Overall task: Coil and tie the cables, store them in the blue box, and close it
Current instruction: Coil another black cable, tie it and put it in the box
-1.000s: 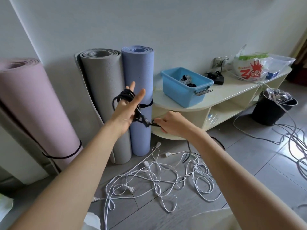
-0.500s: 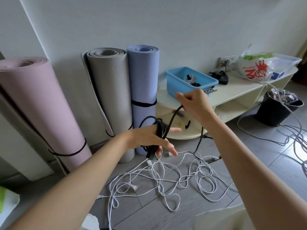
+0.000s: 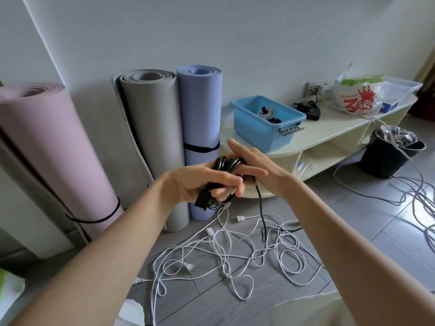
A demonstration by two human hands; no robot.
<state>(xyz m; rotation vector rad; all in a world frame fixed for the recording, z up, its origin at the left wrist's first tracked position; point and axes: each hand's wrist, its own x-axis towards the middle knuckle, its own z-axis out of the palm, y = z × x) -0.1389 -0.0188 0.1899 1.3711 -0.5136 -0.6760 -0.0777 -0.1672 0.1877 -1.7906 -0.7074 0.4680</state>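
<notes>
A black cable (image 3: pixel 227 163) is wound in a coil around my left hand (image 3: pixel 195 182), whose lower fingers curl around the loops while the index finger points right. My right hand (image 3: pixel 266 168) sits against the coil and holds the cable's loose tail (image 3: pixel 261 208), which hangs down to the floor. The open blue box (image 3: pixel 254 128) stands on the cream shelf behind my hands, with a coiled light cable and a dark one inside. Tangled white cables (image 3: pixel 226 252) with plugs lie on the grey floor below. I see no lid.
Pink (image 3: pixel 47 147), grey (image 3: pixel 153 128) and purple (image 3: pixel 200 109) rolled mats lean on the wall at left. The cream shelf (image 3: pixel 329 135) carries a black adapter (image 3: pixel 310 110) and a plastic bag (image 3: pixel 357 97). A black bucket (image 3: pixel 386 158) and more cables (image 3: pixel 419 203) lie at right.
My right hand came down from above the coil and now meets my left hand, laying another turn of black cable on it. My left hand rose slightly.
</notes>
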